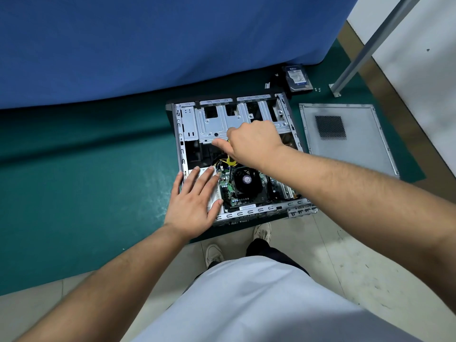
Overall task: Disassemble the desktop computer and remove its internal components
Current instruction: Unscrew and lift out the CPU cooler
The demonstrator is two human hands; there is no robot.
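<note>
An open desktop computer case (180, 134) lies on its side on a green mat. Inside it I see a silver drive cage (214, 122), a green motherboard (228, 186) and a black CPU fan (246, 181). My left hand (195, 198) rests flat, fingers straight, on the silver power supply (215, 196) at the case's near left. My right hand (251, 144) grips a yellow-handled screwdriver (230, 161), held upright with its shaft reaching down to the motherboard just left of the fan.
The removed side panel (345, 137) lies on the mat to the right of the case. A hard drive (297, 77) sits behind the case, with small screws (317, 89) beside it. A blue cloth (148, 45) hangs at the back. A metal post (365, 48) stands at right. My shoes (262, 232) are at the case's near edge.
</note>
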